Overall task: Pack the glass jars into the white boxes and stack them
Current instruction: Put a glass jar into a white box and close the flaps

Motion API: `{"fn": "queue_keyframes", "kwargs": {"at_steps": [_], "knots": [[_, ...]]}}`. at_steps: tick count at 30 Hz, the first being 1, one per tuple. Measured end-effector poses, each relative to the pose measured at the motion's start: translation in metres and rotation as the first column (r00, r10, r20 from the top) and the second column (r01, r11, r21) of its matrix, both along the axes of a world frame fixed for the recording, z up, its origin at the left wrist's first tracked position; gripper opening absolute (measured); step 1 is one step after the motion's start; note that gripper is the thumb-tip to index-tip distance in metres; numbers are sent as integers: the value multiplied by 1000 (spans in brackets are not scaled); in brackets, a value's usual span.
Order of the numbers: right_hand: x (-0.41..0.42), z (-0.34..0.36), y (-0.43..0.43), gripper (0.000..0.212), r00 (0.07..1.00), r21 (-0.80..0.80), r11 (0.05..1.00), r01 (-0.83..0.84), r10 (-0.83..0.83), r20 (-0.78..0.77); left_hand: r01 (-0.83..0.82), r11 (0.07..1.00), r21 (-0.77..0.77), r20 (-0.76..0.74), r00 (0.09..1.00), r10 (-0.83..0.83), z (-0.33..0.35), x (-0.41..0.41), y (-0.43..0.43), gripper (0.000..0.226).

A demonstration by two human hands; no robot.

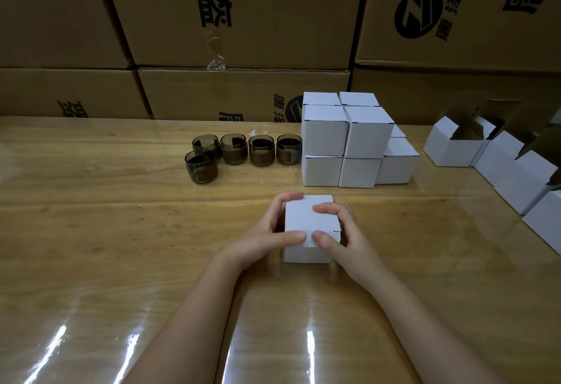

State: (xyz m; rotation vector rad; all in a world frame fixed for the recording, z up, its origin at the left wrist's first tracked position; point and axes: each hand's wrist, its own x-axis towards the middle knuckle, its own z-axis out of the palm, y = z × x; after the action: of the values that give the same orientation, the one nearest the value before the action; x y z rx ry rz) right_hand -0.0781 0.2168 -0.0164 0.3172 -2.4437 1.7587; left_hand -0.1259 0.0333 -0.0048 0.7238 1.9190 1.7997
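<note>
A closed white box stands on the wooden table in front of me. My left hand grips its left side, thumb on the front top edge and fingers curled over the far corner. My right hand grips the right side, thumb and a finger pressing on the lid. Several dark glass jars stand in a row farther back, one jar nearer. A stack of closed white boxes, two high, stands to their right.
Open white boxes with raised flaps line the right side of the table, running toward the right edge. Big brown cartons form a wall behind the table. The tabletop has a glossy clear cover.
</note>
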Motion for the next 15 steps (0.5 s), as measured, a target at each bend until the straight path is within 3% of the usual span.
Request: {"fn": "queue_keyframes", "kwargs": {"at_steps": [4,15], "knots": [[-1,-1,0,46,1000,6,1000,17,-17,-17,33,999,-30,10,999,-33,-3,-3,-3,82],[-2,-2,1,41,996,-18,999,31,-32,-81,-1,999,-52,-34,999,-1,-7,-8,-3,70]]}}
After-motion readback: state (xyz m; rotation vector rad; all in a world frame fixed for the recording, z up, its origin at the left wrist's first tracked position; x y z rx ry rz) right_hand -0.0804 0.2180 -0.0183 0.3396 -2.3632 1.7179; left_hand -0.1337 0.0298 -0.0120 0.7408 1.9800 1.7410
